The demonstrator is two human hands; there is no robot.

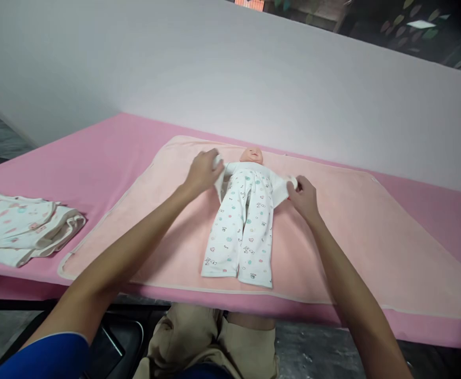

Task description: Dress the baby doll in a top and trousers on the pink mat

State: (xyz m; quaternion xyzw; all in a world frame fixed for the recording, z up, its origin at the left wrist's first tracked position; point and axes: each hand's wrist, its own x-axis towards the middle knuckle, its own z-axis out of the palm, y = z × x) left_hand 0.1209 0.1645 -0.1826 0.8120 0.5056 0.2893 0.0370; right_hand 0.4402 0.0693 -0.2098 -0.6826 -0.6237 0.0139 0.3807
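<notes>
A baby doll [251, 154] lies on its back, head toward the wall, on a peach blanket [167, 247]. White printed trousers [240, 226] cover its legs and reach up to the waist, and a white top [277, 189] spreads out at both sides. My left hand [204, 171] is closed on the white sleeve at the doll's left-of-picture side. On the other side, my right hand [303, 199] pinches the opposite sleeve end and holds it outward. Both sleeves look stretched away from the body. The doll's own hands are hidden.
Folded printed baby clothes [25, 223] lie at the left on the pink table cover [84, 152]. A white partition [230, 79] rises behind the table. Below the front edge are my lap [199, 337] and a black chair [120, 342].
</notes>
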